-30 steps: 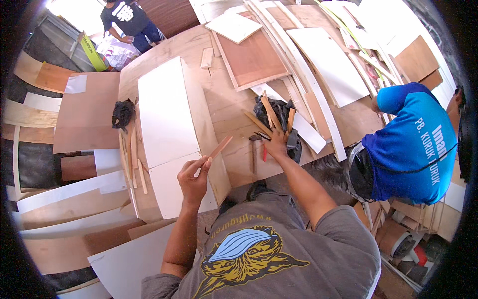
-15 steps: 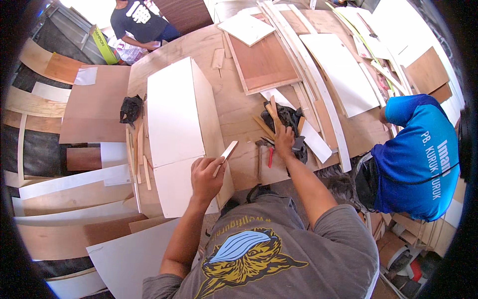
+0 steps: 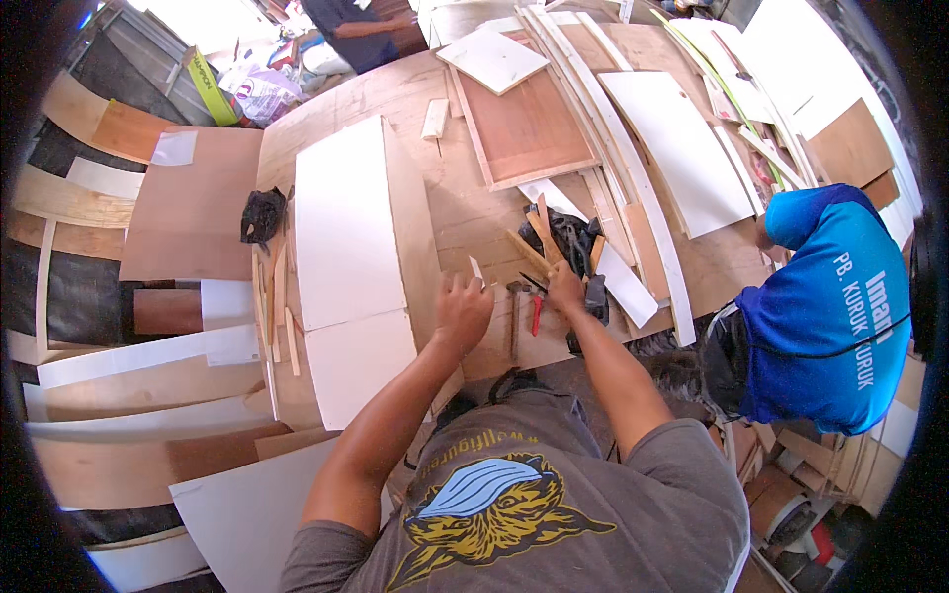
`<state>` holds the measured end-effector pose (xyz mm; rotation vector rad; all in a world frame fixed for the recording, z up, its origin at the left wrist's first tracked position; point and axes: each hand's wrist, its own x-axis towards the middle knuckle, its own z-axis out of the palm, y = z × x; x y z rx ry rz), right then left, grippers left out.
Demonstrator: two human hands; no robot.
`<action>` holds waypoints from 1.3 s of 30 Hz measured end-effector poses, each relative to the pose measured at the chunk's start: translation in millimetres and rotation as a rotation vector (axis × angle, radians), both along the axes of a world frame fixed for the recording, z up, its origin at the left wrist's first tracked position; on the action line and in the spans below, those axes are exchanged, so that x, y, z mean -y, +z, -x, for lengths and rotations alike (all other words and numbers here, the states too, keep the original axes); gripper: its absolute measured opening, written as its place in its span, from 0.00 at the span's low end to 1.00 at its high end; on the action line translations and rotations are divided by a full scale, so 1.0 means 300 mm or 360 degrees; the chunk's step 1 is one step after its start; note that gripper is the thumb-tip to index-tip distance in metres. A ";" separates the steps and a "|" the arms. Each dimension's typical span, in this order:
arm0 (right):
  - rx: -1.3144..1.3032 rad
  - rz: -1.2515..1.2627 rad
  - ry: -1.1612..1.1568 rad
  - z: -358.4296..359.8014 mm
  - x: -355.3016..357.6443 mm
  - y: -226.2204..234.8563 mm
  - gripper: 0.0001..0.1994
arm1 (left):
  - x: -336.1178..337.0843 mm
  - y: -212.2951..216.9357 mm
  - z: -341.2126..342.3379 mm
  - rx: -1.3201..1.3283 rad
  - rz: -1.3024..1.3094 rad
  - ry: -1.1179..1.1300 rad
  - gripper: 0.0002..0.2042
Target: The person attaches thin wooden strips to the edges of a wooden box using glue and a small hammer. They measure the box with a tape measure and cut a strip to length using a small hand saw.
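Two white panels (image 3: 351, 267) lie end to end on my counter (image 3: 465, 212), looking already cut, while my left hand (image 3: 463, 311) has its fingers closed on a thin white strip (image 3: 476, 269) at the panels' right edge, and my right hand (image 3: 565, 289) reaches among the tools (image 3: 524, 306), grip hidden.

Right hand (image 3: 565, 290) fingers among clutter

Bright daylight floods in from the upper left, bleaching the top edge. The long white laminate panel (image 3: 346, 222) glares. Fisheye bending curves board edges; black corners vignette. Shadows seem soft.
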<state>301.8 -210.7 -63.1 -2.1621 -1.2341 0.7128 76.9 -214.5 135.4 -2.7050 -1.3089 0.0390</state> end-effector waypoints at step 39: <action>-0.1955 -0.0381 0.1119 1.143 0.551 1.023 0.33 | 0.289 0.222 1.175 0.3453 0.1047 0.1023 0.12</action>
